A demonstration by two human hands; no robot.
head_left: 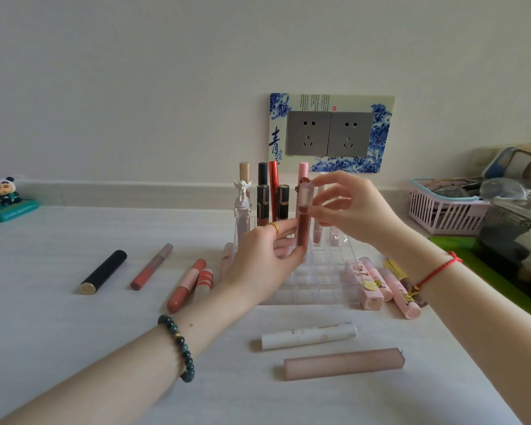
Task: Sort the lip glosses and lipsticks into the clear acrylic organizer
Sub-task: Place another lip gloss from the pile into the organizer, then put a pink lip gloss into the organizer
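Note:
A brown-red lip gloss with a clear cap stands upright over the clear acrylic organizer. My left hand grips its lower end and my right hand pinches its cap. Several tubes stand in the organizer's back row, among them a black-and-gold one and a white angel-topped one. On the table to the left lie a black lipstick, a slim coral gloss and an orange-pink gloss. Pink lipsticks lie to the right. A white tube and a dusty pink tube lie in front.
A pink basket of clutter and clear containers crowd the right edge, with a green mat below. A panda figurine stands far left. A wall socket sits behind the organizer.

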